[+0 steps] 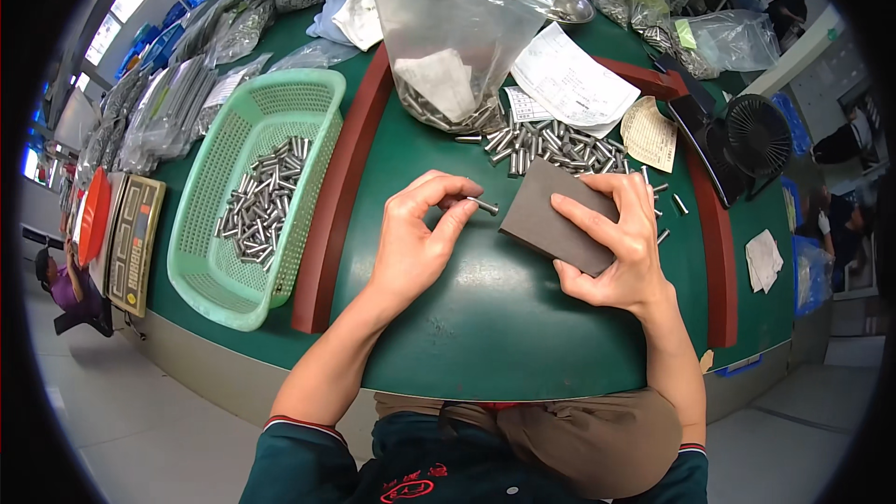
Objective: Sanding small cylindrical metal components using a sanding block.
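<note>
My left hand (pixel 417 235) pinches a small metal pin (pixel 483 205) between thumb and fingers, its tip pointing right toward a dark grey sanding block (pixel 544 210). My right hand (pixel 616 243) rests on that block and grips its right edge, holding it tilted on the green table (pixel 495 317). Just beyond the block lies a loose pile of metal pins (pixel 551 145). A clear plastic bag (pixel 448 37) with more pins in its bottom stands behind the pile.
A light green mesh basket (pixel 210 224) holding several finished pins sits to the left, past a dark red rail (pixel 341 187). Paper slips (pixel 574 79), a black fan (pixel 751 135), more bagged parts and a scale (pixel 133 243) ring the table. People stand at right and lower left.
</note>
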Action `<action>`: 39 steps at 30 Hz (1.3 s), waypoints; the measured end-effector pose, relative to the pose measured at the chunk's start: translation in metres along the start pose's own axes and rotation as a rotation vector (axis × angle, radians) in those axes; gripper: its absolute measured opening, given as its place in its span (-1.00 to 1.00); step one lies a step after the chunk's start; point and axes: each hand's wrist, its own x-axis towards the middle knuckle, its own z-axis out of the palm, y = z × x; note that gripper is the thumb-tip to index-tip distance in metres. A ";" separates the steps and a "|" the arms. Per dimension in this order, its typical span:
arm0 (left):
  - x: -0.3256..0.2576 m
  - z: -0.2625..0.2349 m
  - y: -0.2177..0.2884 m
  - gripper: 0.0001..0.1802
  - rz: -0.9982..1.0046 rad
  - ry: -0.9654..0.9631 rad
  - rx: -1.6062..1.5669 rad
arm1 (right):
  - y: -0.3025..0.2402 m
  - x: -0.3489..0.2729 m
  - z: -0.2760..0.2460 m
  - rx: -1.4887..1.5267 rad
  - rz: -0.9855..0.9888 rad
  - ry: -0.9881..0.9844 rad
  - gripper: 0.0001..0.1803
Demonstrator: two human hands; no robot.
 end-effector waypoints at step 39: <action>-0.001 -0.001 0.003 -0.85 -0.268 -0.041 -0.186 | 0.007 -0.001 -0.006 -0.094 0.021 0.013 -0.29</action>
